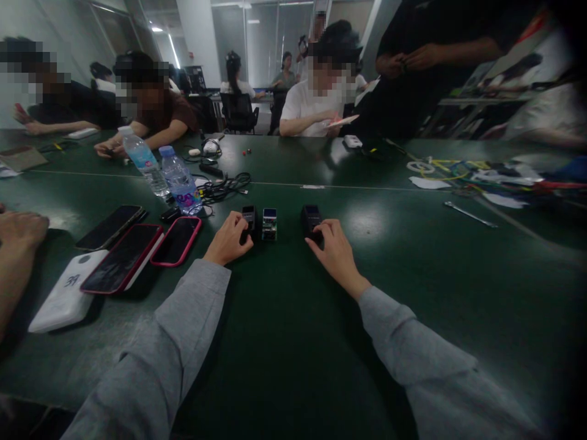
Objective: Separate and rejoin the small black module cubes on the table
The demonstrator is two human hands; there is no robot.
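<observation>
My left hand [232, 238] is closed with fingers and thumb on a small black device casing [248, 215] that rests on the green table [293, 366]. Just right of it stands a small circuit board with a dark little screen [269, 223], touched by neither hand. Farther right, my right hand [334, 247] grips the lower end of a second black casing [311, 214] between thumb and fingers. What the inside of either casing holds is too dark to make out.
Left of my left hand lie phones [177, 241], a white power bank [68, 293], two water bottles [180, 180] and black cables [229, 186]. A wrench [470, 214] and tangled coloured cables [481, 171] lie to the right. Another person's hand [22, 226] rests at the left edge; others sit opposite.
</observation>
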